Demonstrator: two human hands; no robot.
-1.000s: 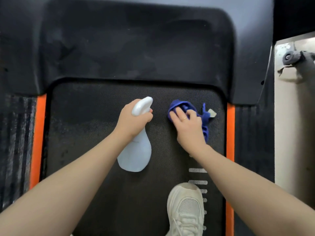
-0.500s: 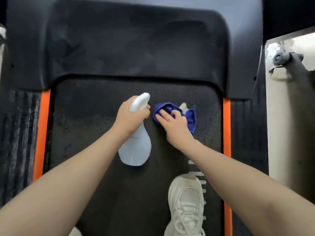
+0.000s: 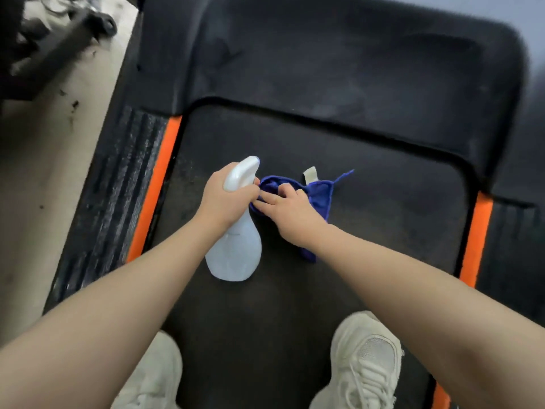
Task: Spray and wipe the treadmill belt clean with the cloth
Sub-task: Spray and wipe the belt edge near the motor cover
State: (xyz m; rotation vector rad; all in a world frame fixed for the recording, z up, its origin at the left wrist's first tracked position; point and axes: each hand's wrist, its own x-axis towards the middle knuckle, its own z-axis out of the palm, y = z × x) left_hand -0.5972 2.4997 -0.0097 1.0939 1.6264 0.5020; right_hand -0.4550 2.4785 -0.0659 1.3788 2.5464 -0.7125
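Here the left hand (image 3: 225, 199) is gripping the neck of the white spray bottle (image 3: 236, 246) above the treadmill belt (image 3: 383, 225), while the right hand (image 3: 290, 212) is pressing the blue cloth (image 3: 320, 196) flat on the belt with fingers spread, just beside the bottle.
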